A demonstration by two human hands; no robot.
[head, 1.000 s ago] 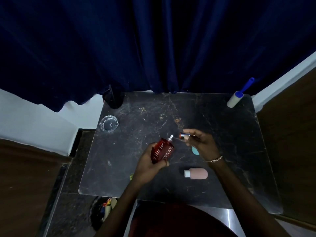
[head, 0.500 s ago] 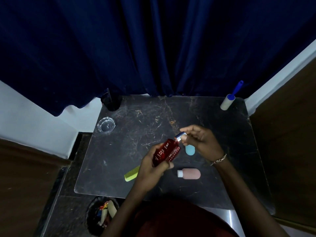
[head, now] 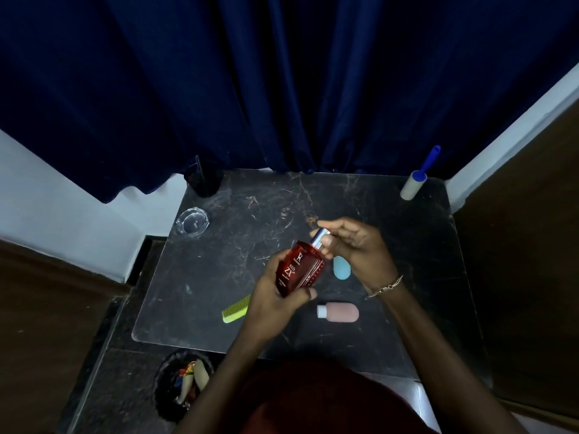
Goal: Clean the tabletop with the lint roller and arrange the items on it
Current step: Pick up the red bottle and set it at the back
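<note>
A red bottle (head: 300, 268) is gripped in the left hand (head: 275, 297) above the tabletop (head: 219, 261). Its silver cap (head: 319, 238) is pinched by the right hand (head: 360, 245) fingers (head: 332, 225). The lint roller (head: 414, 183) is stood untouched at the far right corner, well beyond the fingers.

Items counted: one red perfume bottle (head: 301, 268); one lint roller (head: 414, 184); one green comb (head: 236, 310); one pink bottle (head: 340, 312); one light-blue container (head: 341, 270); one glass ashtray (head: 192, 221); one dark cup (head: 203, 181); two hands, left hand (head: 272, 303) and right hand (head: 360, 247).
</note>
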